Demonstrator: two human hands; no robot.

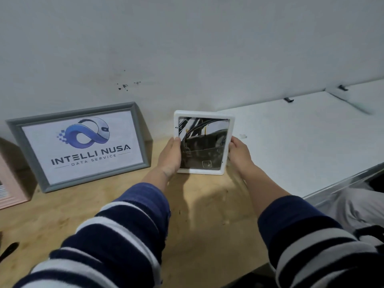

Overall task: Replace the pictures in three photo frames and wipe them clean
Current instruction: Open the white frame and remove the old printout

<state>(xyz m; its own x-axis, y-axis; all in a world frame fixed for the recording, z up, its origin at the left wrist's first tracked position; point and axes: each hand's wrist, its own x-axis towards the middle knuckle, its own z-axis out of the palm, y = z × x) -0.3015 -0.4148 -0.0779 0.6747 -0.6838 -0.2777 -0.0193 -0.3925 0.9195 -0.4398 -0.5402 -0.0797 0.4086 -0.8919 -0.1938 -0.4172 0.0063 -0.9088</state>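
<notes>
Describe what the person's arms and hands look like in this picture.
Both arms wear long knit sleeves with broad navy and white horizontal stripes, pushed up to leave the forearms bare. The left hand and right hand are bare: no gloves, rings, watch or bracelets show.

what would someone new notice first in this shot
The white photo frame with a dark picture, held upright in the middle by the left hand and right hand. Then the grey frame with a blue logo, leaning against the wall on the left.

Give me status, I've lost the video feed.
Both hands, left and right, grip white frame by its sides. Grey frame leans on wall. Nothing blocking.
</notes>
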